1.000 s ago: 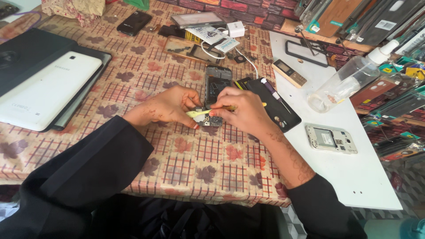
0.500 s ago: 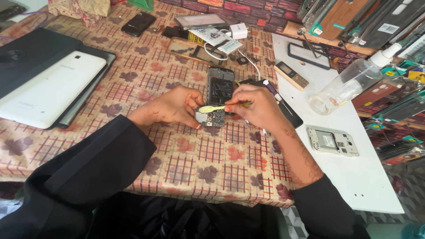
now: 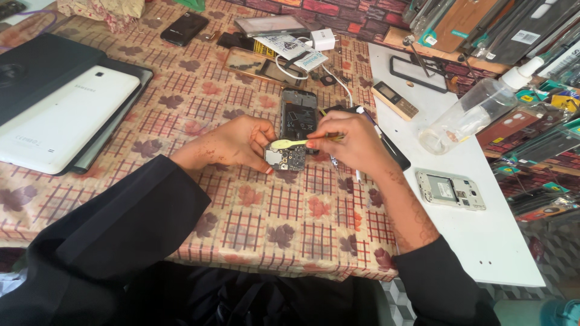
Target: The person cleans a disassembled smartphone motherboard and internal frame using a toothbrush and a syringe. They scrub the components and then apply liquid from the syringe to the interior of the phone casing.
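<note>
Your left hand (image 3: 232,143) pinches a small circuit board (image 3: 285,158) at its edge, holding it just above the patterned table (image 3: 199,96). The board is dark, studded with tiny metal parts too small to tell apart. Your right hand (image 3: 350,142) grips a thin yellow-handled tool (image 3: 302,142) between thumb and fingers, its pale flat tip lying over the board; your fingers hide the handle's far end. An opened phone (image 3: 298,112) lies just behind. Farther right, a clear plastic bottle (image 3: 471,111) lies tilted; I cannot tell what it holds.
</note>
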